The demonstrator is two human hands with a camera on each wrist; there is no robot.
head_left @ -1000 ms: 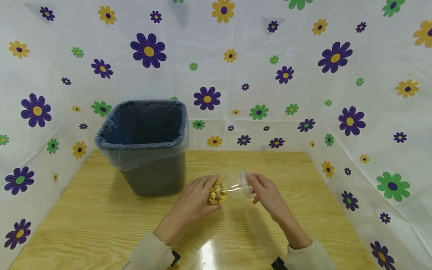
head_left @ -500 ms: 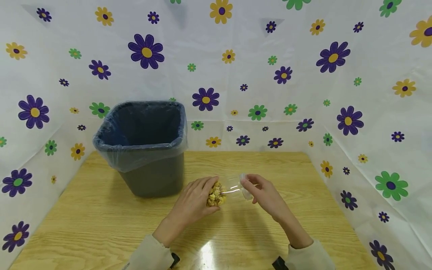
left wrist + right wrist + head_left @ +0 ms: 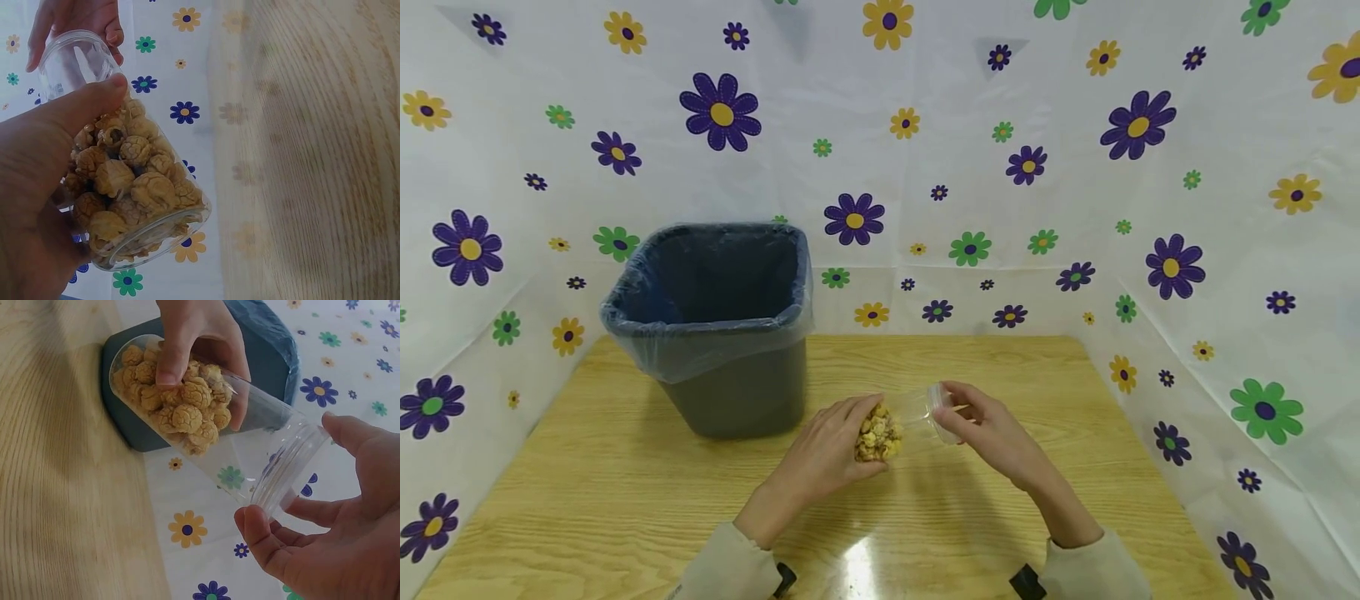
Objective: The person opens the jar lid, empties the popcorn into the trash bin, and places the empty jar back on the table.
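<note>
In the head view a clear jar (image 3: 912, 410) is held on its side above the table, its base to the left and its mouth end to the right. Caramel-coloured popcorn (image 3: 187, 403) lies heaped in the base half. My left hand (image 3: 827, 442) grips the jar round that filled half, thumb (image 3: 94, 100) across its side. At the other end, the fingers and thumb of my right hand (image 3: 988, 429) hold the edge of the clear, ridged lid (image 3: 287, 465). The right palm stands off from the lid's face.
A dark grey bin (image 3: 737, 392) with a translucent bag (image 3: 700, 350) folded over its rim stands at the back left of the wooden table (image 3: 647, 517). Behind and beside the table hangs a white sheet (image 3: 955, 92) printed with flowers.
My right hand's fingers have shifted round the lid, the thumb now further over its edge. The left hand keeps its grip on the jar. The whole view has slid slightly.
</note>
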